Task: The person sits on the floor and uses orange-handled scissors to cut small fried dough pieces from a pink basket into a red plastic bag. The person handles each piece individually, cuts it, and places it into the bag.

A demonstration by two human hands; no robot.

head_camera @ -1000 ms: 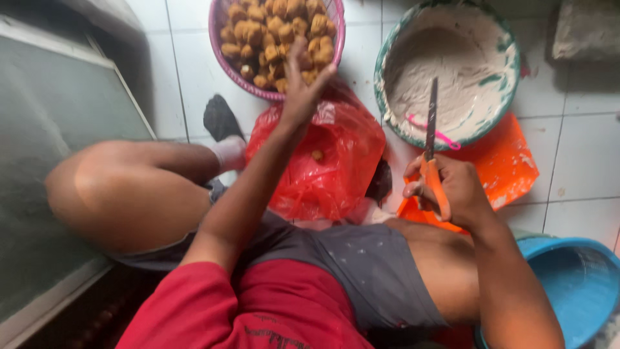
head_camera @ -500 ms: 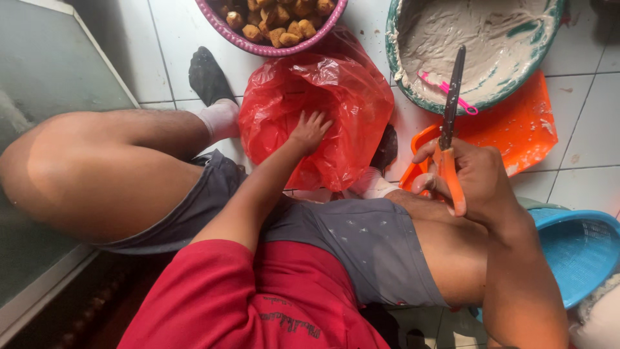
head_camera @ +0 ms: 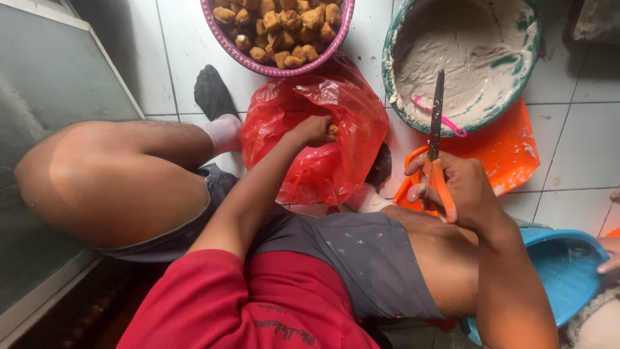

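I sit on a white tiled floor with my legs folded. My left hand (head_camera: 315, 130) is closed around a small brown fried piece (head_camera: 332, 129) over the open mouth of a red plastic bag (head_camera: 336, 148) between my legs. My right hand (head_camera: 455, 190) holds orange-handled scissors (head_camera: 436, 139) upright, their blades together and pointing up towards a green basin (head_camera: 394, 84) of grey batter. A pink basket (head_camera: 278, 68) full of brown fried pieces stands beyond the bag.
An orange tray (head_camera: 510, 152) lies under the green basin, with a pink utensil (head_camera: 445, 119) in the batter. A blue basin (head_camera: 568, 271) sits at the right, where another person's fingers (head_camera: 610, 262) touch its rim. A grey panel (head_camera: 45, 84) runs along the left.
My left hand came back from the pink basket to the red bag, now closed on a fried piece. The scissors stayed upright in my right hand.
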